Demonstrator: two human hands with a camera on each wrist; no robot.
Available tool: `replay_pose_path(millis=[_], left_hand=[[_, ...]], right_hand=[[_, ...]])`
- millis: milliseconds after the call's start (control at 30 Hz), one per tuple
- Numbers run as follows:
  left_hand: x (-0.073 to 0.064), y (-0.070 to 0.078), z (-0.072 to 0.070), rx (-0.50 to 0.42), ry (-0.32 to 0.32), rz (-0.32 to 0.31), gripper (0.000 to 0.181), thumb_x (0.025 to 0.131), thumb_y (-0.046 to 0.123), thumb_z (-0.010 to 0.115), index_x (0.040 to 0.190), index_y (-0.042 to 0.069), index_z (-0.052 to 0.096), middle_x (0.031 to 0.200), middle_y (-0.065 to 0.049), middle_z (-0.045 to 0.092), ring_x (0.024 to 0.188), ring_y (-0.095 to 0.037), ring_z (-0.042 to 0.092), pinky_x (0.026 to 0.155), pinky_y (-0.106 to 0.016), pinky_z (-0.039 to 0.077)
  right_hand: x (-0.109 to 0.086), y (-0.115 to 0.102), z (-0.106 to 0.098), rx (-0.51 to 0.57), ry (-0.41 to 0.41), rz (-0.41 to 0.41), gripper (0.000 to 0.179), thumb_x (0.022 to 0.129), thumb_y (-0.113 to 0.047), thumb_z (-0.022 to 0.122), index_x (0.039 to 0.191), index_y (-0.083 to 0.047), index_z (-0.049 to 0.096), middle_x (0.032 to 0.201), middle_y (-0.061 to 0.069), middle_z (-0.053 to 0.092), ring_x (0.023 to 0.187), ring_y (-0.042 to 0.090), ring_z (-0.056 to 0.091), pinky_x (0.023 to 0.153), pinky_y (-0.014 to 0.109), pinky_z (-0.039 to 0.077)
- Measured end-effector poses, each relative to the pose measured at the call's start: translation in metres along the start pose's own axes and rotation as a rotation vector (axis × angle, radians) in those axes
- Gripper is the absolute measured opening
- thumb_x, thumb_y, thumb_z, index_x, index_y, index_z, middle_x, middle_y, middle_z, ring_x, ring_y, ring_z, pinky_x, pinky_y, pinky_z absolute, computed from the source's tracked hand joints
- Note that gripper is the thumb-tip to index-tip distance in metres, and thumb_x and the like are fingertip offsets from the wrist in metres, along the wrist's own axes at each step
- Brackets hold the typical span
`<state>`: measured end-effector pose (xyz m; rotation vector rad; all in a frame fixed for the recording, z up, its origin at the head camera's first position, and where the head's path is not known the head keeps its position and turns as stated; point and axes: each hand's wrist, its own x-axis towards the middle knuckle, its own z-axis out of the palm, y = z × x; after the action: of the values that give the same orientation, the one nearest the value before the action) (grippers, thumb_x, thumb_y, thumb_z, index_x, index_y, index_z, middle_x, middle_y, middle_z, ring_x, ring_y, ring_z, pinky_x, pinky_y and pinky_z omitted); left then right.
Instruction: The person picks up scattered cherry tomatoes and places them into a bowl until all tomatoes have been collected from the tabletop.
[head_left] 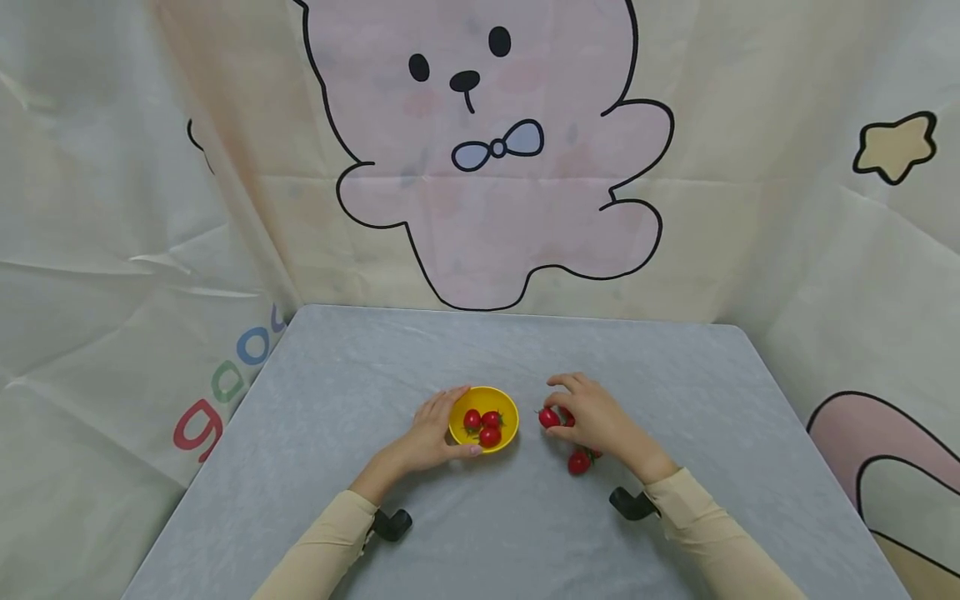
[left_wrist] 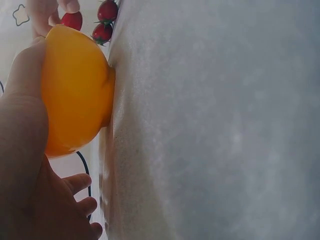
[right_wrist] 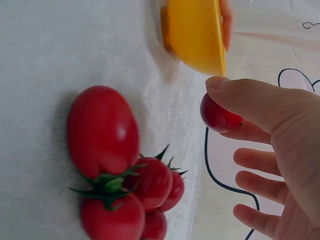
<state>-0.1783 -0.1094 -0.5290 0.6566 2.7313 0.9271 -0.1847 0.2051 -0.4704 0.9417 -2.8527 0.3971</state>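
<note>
A small yellow bowl [head_left: 482, 398] stands on the table with several cherry tomatoes [head_left: 490, 437] inside. My left hand [head_left: 429, 437] holds it from the left, thumb at the near rim and fingers at the far side. To the right of the bowl, my right hand [head_left: 600, 421] pinches one red cherry tomato [right_wrist: 216, 114] between thumb and index finger, its other fingers spread apart in the right wrist view. Below that hand lie several more cherry tomatoes [right_wrist: 102, 131], some with green stems, partly hidden by the hand in the head view.
A grey-blue cloth covers the table [head_left: 360, 358]. Light curtains enclose the back and sides, printed with a pink bear [head_left: 480, 225] and a star [head_left: 896, 148]. Black wrist mounts [head_left: 632, 503] jut out from both sleeves close over the table.
</note>
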Motion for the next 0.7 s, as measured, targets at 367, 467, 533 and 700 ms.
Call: replay_pose_path(millis=[367, 467, 533, 700], left_hand=[[-0.001, -0.002, 0.001, -0.001, -0.01, -0.002, 0.104, 0.081, 0.061, 0.071, 0.159, 0.021, 0.016, 0.166, -0.005, 0.023, 0.152, -0.039, 0.018, 0.125, -0.057, 0.012], [0.0, -0.002, 0.001, -0.001, -0.01, -0.004, 0.103, 0.081, 0.061, 0.071, 0.159, 0.021, 0.016, 0.166, -0.004, 0.023, 0.152, -0.038, 0.018, 0.125, -0.057, 0.011], [0.0, -0.002, 0.001, -0.006, -0.002, -0.001, 0.103, 0.081, 0.061, 0.071, 0.159, 0.022, 0.016, 0.165, -0.005, 0.024, 0.152, -0.039, 0.018, 0.125, -0.058, 0.011], [0.001, -0.003, 0.001, -0.011, 0.004, -0.002, 0.103, 0.08, 0.062, 0.072, 0.158, 0.023, 0.017, 0.165, -0.004, 0.025, 0.152, -0.038, 0.019, 0.125, -0.058, 0.012]], right_hand=[[0.015, -0.007, -0.01, -0.026, 0.006, -0.017, 0.034, 0.077, -0.039, 0.084, 0.104, -0.02, 0.074, 0.132, 0.01, 0.061, 0.118, 0.029, 0.054, 0.099, 0.052, 0.051], [0.019, -0.008, -0.011, -0.027, -0.003, -0.018, 0.034, 0.078, -0.04, 0.083, 0.105, -0.021, 0.073, 0.133, 0.009, 0.06, 0.12, 0.028, 0.054, 0.101, 0.051, 0.051], [0.021, -0.009, -0.012, -0.031, -0.002, -0.022, 0.034, 0.078, -0.04, 0.083, 0.105, -0.021, 0.073, 0.134, 0.009, 0.06, 0.121, 0.028, 0.053, 0.102, 0.05, 0.05], [0.029, -0.014, -0.017, -0.027, 0.0, -0.035, 0.032, 0.08, -0.041, 0.082, 0.105, -0.022, 0.074, 0.134, 0.008, 0.06, 0.121, 0.028, 0.054, 0.102, 0.048, 0.051]])
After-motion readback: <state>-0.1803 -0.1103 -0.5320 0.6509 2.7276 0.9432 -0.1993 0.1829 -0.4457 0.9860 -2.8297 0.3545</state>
